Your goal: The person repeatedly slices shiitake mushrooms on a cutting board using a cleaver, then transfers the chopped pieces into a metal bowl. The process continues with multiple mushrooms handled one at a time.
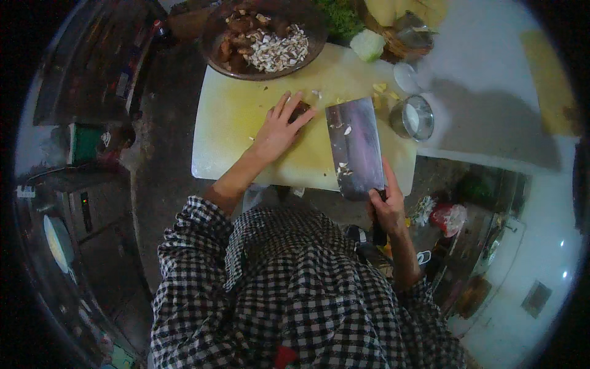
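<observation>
My left hand (278,125) rests on a yellowed white cutting board (226,133), its fingers spread over a dark brown mushroom cap (301,111) and holding it down. In my right hand (390,208) is the dark handle of a broad cleaver (356,143). The blade lies flat side up over the board's right part, apart from the mushroom, with a few pale chopped bits stuck to it. Chopped white mushroom pieces (279,50) and whole brown mushrooms (237,44) fill a large brown see-through bowl (211,64) at the board's far left.
Right of the blade, a small metal bowl (426,122) holds something white. Small yellow pieces (380,87) lie on the board nearby. Beyond are a pale green cabbage-like vegetable (368,45), leafy greens (340,18) and a brown basket (398,44). A dark cabinet (92,203) stands at left.
</observation>
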The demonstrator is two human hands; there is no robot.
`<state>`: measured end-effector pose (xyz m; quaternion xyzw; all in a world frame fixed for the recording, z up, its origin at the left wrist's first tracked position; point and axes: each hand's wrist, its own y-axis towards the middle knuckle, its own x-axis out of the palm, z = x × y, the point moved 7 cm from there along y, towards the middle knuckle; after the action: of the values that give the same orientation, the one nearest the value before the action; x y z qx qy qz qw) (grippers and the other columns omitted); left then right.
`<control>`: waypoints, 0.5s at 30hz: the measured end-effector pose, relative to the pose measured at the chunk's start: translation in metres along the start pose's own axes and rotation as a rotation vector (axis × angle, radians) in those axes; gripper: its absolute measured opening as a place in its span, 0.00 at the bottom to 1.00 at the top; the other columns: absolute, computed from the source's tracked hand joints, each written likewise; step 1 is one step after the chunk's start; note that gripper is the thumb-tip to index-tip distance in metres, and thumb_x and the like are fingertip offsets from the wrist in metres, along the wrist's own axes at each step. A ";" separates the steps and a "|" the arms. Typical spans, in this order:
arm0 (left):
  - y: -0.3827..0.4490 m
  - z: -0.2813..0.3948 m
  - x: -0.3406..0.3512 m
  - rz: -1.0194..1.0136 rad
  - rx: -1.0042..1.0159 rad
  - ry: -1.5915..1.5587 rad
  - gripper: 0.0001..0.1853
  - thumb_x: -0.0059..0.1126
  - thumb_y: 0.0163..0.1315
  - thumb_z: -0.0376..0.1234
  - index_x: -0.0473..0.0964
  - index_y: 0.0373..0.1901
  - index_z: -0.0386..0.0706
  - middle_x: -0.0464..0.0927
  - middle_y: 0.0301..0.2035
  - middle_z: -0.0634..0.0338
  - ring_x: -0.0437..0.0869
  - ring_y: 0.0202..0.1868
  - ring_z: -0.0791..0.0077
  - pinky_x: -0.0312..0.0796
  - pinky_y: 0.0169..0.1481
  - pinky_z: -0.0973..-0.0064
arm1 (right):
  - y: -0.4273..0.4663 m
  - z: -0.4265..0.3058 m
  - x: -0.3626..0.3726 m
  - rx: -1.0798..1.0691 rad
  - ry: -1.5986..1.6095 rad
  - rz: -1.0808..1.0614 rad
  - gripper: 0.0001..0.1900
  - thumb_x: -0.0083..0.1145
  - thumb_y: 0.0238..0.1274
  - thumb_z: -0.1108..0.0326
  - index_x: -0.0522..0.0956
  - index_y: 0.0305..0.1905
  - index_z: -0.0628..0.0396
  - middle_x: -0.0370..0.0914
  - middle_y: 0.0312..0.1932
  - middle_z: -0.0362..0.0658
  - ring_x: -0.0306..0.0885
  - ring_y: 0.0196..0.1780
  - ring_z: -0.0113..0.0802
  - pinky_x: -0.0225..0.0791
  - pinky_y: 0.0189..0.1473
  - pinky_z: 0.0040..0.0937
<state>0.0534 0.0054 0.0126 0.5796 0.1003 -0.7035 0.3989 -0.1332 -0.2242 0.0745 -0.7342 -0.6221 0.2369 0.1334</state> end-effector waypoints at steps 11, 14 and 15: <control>-0.051 0.008 -0.010 0.201 -0.140 -0.227 0.19 0.66 0.57 0.29 0.77 0.51 0.40 0.77 0.51 0.52 0.78 0.53 0.53 0.75 0.59 0.63 | 0.016 -0.014 0.001 -0.340 -0.696 -0.157 0.30 0.51 0.69 0.75 0.65 0.75 0.54 0.83 0.42 0.52 0.81 0.37 0.39 0.75 0.45 0.35; -0.057 0.014 -0.008 0.213 -0.148 -0.228 0.15 0.64 0.57 0.28 0.78 0.47 0.38 0.78 0.50 0.53 0.79 0.53 0.54 0.75 0.58 0.64 | 0.028 -0.027 0.014 -0.559 -0.781 -0.207 0.30 0.52 0.67 0.74 0.66 0.74 0.53 0.82 0.45 0.58 0.83 0.44 0.53 0.75 0.49 0.42; -0.059 0.018 -0.011 0.274 -0.123 -0.228 0.14 0.64 0.57 0.27 0.79 0.46 0.37 0.78 0.49 0.53 0.79 0.53 0.54 0.75 0.58 0.64 | 0.034 -0.027 0.018 -0.542 -0.815 -0.220 0.30 0.53 0.66 0.75 0.67 0.74 0.52 0.82 0.46 0.60 0.82 0.45 0.56 0.75 0.49 0.46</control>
<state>0.0002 0.0388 0.0089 0.4788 0.0171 -0.6963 0.5344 -0.0888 -0.2107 0.0774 -0.5202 -0.7366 0.3190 -0.2917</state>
